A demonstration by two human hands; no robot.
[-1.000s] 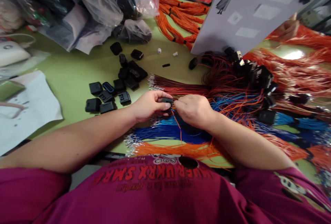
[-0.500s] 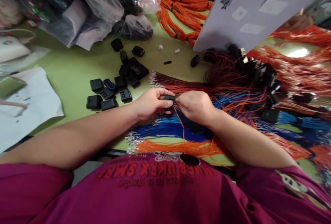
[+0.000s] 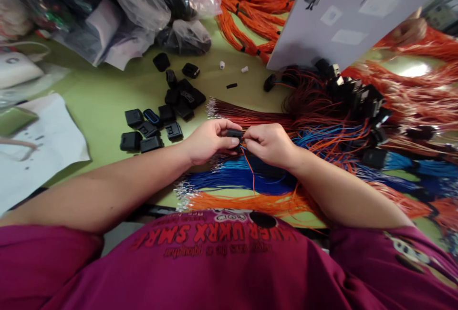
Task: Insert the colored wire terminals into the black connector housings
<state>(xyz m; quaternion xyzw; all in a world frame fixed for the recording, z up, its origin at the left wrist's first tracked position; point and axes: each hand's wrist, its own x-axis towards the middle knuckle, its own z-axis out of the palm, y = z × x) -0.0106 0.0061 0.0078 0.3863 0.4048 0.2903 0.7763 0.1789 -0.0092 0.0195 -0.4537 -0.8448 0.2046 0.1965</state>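
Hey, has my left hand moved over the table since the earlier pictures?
No, not noticeably: your left hand, holding a black plug, stays in about the same place relative to the small white pieces.

1. held connector housing [image 3: 234, 133]: black.
2. dangling wire [image 3: 253, 175]: orange.
3. wire bundles near it: brownish dark red wires [image 3: 246, 111], deep blue wires [image 3: 239, 182], bright orange wires [image 3: 239, 201].
4. loose connector housings [image 3: 150, 144]: black; one ringed housing [image 3: 152, 118] carries a blue rim.
5. small plugs [image 3: 244, 69]: white.
6. tabletop [image 3: 96, 90]: yellowish green.
7. upright panel [image 3: 304, 38]: pale lilac-grey, patched with white labels [image 3: 348, 37].
8. t-shirt [image 3: 229, 284]: magenta, printed with red lettering [image 3: 198, 238].
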